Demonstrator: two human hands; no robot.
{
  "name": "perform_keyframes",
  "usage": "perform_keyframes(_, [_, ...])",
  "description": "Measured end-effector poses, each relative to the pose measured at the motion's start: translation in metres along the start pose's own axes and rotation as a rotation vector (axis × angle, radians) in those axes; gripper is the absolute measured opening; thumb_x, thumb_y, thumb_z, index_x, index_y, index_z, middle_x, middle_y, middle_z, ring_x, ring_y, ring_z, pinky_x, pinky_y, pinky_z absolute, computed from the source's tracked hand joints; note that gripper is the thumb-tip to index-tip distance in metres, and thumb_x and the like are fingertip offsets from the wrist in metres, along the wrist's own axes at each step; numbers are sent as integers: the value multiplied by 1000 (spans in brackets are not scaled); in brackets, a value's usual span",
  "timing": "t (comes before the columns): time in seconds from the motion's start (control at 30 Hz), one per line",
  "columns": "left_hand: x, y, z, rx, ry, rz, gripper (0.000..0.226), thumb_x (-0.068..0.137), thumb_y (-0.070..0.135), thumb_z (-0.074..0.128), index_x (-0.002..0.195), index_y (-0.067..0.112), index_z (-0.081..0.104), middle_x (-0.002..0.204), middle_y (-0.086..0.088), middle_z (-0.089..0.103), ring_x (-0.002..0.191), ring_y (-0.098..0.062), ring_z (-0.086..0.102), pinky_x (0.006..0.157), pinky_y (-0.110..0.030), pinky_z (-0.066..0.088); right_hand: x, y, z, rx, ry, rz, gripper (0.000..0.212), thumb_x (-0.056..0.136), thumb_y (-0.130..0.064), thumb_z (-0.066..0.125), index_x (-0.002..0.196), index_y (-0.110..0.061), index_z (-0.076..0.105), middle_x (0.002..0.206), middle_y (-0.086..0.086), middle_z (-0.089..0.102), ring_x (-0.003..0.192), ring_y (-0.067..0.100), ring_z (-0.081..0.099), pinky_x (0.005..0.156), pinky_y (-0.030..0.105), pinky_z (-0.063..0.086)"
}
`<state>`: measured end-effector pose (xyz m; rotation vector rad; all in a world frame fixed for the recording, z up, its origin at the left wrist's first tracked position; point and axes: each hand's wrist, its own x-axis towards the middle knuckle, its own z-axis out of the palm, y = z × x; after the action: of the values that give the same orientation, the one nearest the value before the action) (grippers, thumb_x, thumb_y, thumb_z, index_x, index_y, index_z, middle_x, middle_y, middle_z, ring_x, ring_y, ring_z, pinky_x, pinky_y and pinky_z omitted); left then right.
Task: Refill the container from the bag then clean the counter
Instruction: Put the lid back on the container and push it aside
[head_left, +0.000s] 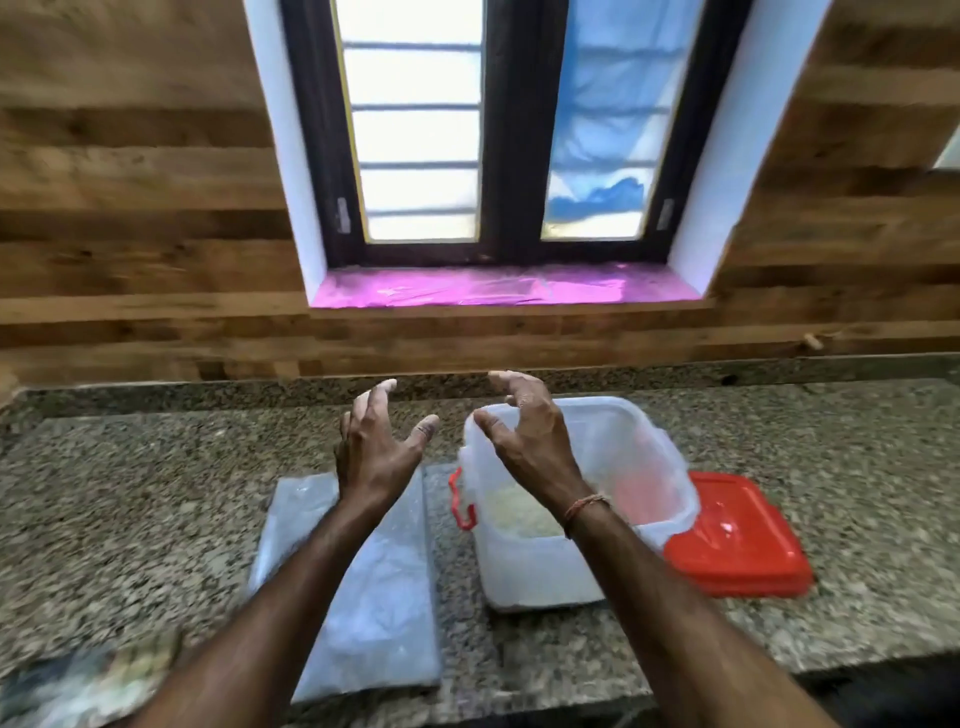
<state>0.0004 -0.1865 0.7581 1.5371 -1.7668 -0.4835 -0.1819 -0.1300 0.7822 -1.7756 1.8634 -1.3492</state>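
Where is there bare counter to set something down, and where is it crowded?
Bare speckled granite counter lies left of the flat clear plastic bag and right of the red plastic lid, plus a strip behind the translucent plastic container. Crowded: the middle, where bag, container and lid sit close together.

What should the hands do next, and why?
Probably lower both hands and grip the plastic bag. The left hand and right hand hover with nothing in them, the container stands open with little inside, its red lid lies beside it, and the bag lies flat on the counter.
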Motion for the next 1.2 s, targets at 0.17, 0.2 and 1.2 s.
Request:
perform_keyframes(0.17, [-42,104,72,70,-52,168,74,85,54,71,147,24,46,147,-5,49,135,-31,45,106,-49,40,-11,75,-104,-141,54,106,44,89,-31,71,130,-17,63,133,6,59,120,21,59,101,29,45])
perform_keyframes(0.2, [-53,124,91,61,-77,181,75,85,55,70,148,24,45,148,-5,49,136,-30,45,106,-48,39,-15,93,-125,-154,60,125,44,88,-32,70,129,-17,63,132,6,59,119,22,60,100,30,46])
perform_keyframes(1.2, [-129,234,260,515,-137,88,74,97,48,57,161,25,26,94,-12,74,81,-33,71,61,-31,38,-72,421,-212,-287,-219,1049,131,50,-54,95,152,-18,22,141,18,36,131,36,37,110,53,38])
